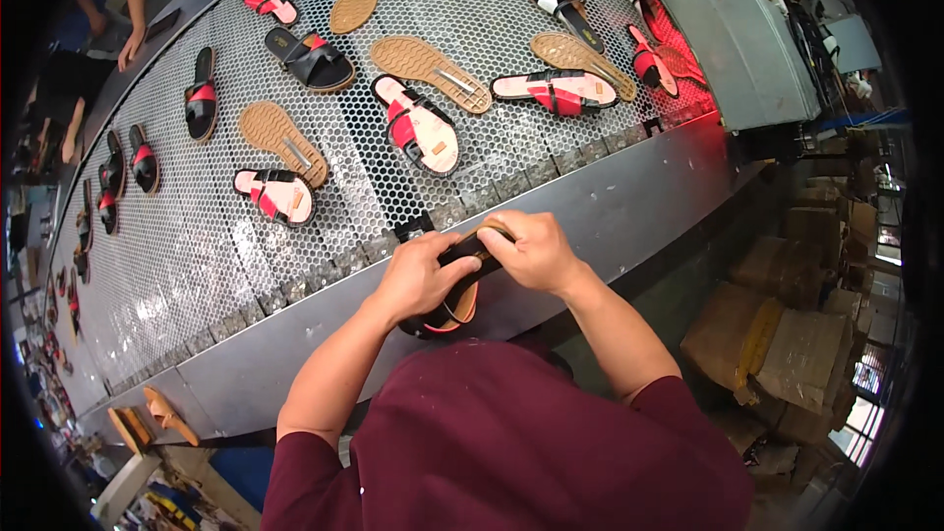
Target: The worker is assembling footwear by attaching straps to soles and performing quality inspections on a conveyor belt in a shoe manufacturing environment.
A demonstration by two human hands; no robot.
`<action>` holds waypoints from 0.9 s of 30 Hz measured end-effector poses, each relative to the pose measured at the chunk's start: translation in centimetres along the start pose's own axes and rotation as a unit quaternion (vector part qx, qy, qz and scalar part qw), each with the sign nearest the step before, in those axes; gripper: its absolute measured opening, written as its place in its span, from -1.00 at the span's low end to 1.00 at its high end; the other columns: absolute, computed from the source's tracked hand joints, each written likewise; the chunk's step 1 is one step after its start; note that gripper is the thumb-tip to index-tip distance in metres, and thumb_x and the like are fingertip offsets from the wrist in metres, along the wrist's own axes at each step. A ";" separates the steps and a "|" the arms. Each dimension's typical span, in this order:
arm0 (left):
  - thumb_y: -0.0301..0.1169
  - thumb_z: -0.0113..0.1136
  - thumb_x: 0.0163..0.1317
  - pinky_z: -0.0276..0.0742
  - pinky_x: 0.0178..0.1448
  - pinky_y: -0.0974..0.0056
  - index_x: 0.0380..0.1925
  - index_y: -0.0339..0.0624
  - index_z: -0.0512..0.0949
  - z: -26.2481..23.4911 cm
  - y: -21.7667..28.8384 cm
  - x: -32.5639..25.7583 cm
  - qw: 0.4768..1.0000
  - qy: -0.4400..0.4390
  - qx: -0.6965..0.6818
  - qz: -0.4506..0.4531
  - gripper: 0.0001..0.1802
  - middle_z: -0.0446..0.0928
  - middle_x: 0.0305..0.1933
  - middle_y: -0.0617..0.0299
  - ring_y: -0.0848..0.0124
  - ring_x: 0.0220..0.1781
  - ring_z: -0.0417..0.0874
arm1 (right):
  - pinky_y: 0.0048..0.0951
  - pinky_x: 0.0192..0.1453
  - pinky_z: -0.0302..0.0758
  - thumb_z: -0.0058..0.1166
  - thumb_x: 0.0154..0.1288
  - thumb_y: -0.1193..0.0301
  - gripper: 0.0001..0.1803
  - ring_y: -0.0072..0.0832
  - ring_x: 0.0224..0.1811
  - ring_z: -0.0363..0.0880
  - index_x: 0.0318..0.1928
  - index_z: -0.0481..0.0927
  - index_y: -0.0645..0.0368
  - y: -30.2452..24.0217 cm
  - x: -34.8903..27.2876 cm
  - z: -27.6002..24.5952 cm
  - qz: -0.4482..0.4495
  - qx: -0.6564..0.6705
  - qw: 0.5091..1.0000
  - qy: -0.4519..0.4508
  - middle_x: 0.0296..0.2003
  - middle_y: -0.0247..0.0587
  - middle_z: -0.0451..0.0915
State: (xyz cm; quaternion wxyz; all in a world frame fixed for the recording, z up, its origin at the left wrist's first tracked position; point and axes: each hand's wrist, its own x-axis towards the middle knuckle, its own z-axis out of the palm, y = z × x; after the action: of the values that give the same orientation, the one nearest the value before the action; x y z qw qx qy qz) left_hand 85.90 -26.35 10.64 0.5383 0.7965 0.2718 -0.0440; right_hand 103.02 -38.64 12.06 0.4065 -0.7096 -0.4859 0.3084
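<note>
A black slide sandal (470, 248) with a tan edge is held over the near edge of the belt. My left hand (421, 278) grips its side, thumb pressed on the dark inner surface. My right hand (536, 251) is wrapped round the other end, its thumb also pressing on top. Below my left hand hangs the black strap part with a red-orange edge (462, 307); whether it is the same sandal I cannot tell. Just beyond my hands lie a pink-lined sandal (433, 138) with red and black straps and a tan ridged outsole (433, 69).
A perforated metal conveyor belt (339, 152) carries several sandals and loose tan soles. A grey machine housing (728, 29) with red light beneath it stands at the right. Cardboard boxes (801, 334) are stacked at lower right. Another person's hand (132, 47) rests at the belt's far edge.
</note>
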 end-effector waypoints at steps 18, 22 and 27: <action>-0.23 0.24 0.40 0.54 0.00 0.38 0.21 -0.36 0.51 0.1 -1.0 1.7 0.902 0.086 -0.409 -0.104 -0.49 0.66 -0.04 0.16 0.49 -0.06 0.64 | -0.52 -0.19 0.58 0.15 0.36 0.52 -0.81 -0.60 -0.25 0.65 -0.08 0.66 0.35 3.5 -0.7 4.4 0.230 0.395 0.884 -0.095 -0.25 -0.28 0.70; -0.38 0.33 0.28 0.31 0.45 0.14 0.46 -0.34 0.18 1.1 -4.6 -3.4 0.858 0.027 -0.508 -0.070 -0.19 0.37 0.42 0.07 0.25 0.42 0.41 | -0.49 -0.10 0.62 0.10 0.39 0.57 -0.78 -0.57 -0.18 0.67 -0.01 0.65 0.36 3.3 -0.2 3.1 0.238 0.452 0.856 -0.083 -0.16 -0.23 0.71; -0.51 0.47 0.05 0.19 0.53 0.21 0.44 -0.35 0.19 2.3 -1.5 -4.9 0.860 0.006 -0.503 -0.085 -0.05 0.36 0.40 0.16 0.36 0.42 0.37 | -0.48 -0.10 0.64 0.10 0.39 0.58 -0.80 -0.54 -0.19 0.69 -0.04 0.64 0.41 3.7 0.1 3.2 0.269 0.487 0.828 -0.067 -0.17 -0.18 0.71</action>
State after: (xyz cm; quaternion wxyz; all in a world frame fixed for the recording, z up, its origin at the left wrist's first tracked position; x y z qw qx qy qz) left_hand 81.49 -29.84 10.19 0.8582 0.3913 0.3271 0.0575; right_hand 101.98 -38.40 7.29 0.5670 -0.4996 -0.0885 0.6489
